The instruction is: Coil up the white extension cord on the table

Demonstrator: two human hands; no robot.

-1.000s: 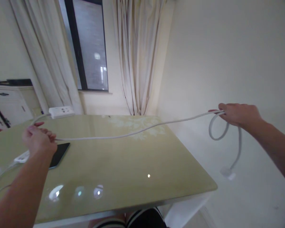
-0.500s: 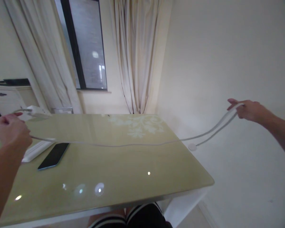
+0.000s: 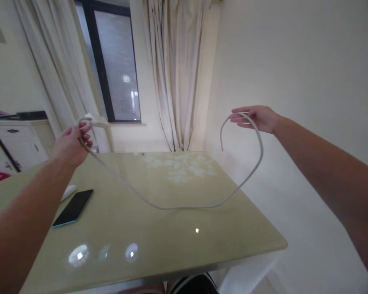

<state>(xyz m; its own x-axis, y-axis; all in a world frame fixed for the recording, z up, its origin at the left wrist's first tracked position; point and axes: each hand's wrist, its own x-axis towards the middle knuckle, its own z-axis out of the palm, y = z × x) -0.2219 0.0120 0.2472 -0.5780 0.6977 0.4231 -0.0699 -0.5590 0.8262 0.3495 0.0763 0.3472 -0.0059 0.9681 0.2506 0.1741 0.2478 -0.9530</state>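
A long white cable [image 3: 184, 208] sags in a wide curve above the table between my two hands. My left hand [image 3: 72, 145] grips it on the left with curled fingers. Just beyond those fingers is a white blocky piece [image 3: 96, 121], blurred, where the cable bends over. My right hand [image 3: 257, 117], raised on the right, pinches the cable between thumb and fingers. From there a short end hangs down to the left of the fingertips. Below my left forearm a dark phone [image 3: 74, 207] lies flat on the table.
The glossy greenish table [image 3: 159, 241] has a pale flower pattern at its far right. A white object [image 3: 68, 192] beside the phone is partly hidden by my forearm. A wall stands to the right, curtains [image 3: 174, 81] and a window behind, a white cabinet [image 3: 15, 141] at left.
Both hands have moved inward and up, closer together. The cable, nearly straight before, now droops in a deep curve. The round white disc at its right end no longer shows clearly.
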